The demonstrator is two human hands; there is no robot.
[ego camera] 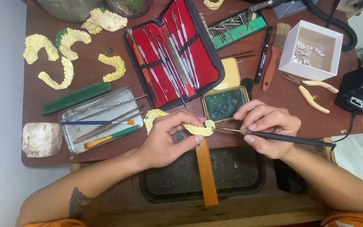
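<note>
Pinching a pale yellow, arch-shaped plaster dental cast point(198, 129) over the table's front edge, the left hand point(164, 141) grips its thicker outer rim, sensible for something likely light, rigid and brittle, while the right hand point(267, 126) clasps a slim dark-handled metal-tipped tool point(274, 136) touching it.

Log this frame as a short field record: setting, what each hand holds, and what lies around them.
Setting: brown worktable, seen from above
Left hand: grips a yellow dental cast
Right hand: holds a thin black tool, its tip at the cast
Behind the hands: open tin of green bits, red case of metal instruments
Left side: loose casts, metal tray of tools
Right side: white box, pliers
</note>
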